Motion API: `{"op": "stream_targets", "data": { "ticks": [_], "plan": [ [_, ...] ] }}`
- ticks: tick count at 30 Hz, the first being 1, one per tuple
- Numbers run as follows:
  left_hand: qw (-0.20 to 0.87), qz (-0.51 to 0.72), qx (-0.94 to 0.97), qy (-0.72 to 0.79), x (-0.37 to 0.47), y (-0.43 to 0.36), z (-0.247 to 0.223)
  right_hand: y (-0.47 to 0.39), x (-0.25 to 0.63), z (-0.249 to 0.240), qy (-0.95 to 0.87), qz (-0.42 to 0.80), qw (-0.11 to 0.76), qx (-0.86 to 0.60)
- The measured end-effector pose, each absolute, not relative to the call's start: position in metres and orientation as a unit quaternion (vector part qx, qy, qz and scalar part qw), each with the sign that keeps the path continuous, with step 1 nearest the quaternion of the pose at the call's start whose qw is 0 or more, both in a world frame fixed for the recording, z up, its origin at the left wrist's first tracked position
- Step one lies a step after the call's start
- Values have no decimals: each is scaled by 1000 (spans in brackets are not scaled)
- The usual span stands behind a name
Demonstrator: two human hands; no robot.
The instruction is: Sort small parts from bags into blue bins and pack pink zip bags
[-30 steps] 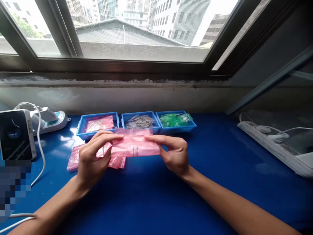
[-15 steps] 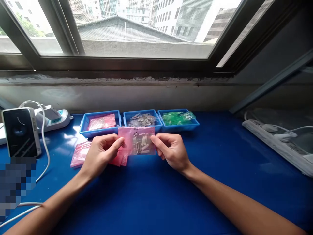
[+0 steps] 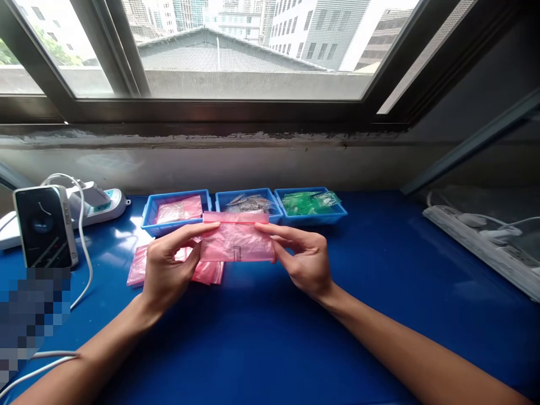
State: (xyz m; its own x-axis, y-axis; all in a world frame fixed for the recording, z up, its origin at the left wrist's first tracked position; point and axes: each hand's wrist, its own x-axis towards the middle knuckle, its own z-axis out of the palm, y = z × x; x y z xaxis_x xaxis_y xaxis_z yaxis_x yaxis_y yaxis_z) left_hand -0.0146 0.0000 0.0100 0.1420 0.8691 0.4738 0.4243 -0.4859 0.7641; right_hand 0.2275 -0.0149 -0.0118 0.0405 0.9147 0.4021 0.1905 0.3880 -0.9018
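Observation:
Between my hands is a pink zip bag (image 3: pixel 237 241), held up above the blue table with its pink side and a printed mark facing me. My left hand (image 3: pixel 172 264) pinches its left edge between thumb and fingers. On the right edge, my right hand (image 3: pixel 304 260) grips it the same way. What lies inside the bag is hidden from this side. Behind and under my left hand, more pink bags (image 3: pixel 137 267) lie in a pile, partly covered by that hand.
Three blue trays stand in a row at the back: one with pink bags (image 3: pixel 179 209), one with small metal-looking pieces (image 3: pixel 250 203), one with green bags (image 3: pixel 306 203). At left are a phone-like device (image 3: pixel 45 228) and a power strip (image 3: pixel 110 205); another power strip (image 3: pixel 476 247) is at right.
The bag has been turned: its clear face with small pieces showed before, and now its pink face does. Both hands have shifted their grip along its edges.

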Motion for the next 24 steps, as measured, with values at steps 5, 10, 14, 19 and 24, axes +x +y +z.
{"op": "stream_targets", "data": {
  "ticks": [5,10,14,19,24],
  "plan": [
    [198,508,735,403,-16,0,4,-18,228,-11,-634,273,575,-439],
    [200,501,755,373,-17,3,8,-18,228,-9,-634,278,573,-439],
    [236,461,757,398,-16,4,12,-17,226,-5,-625,344,547,-437],
    [425,401,684,436,-7,0,13,-17,221,-2,-574,423,520,-470],
    [508,396,629,435,-2,-2,20,-19,218,-2,-566,465,502,-459]
  ]
}}
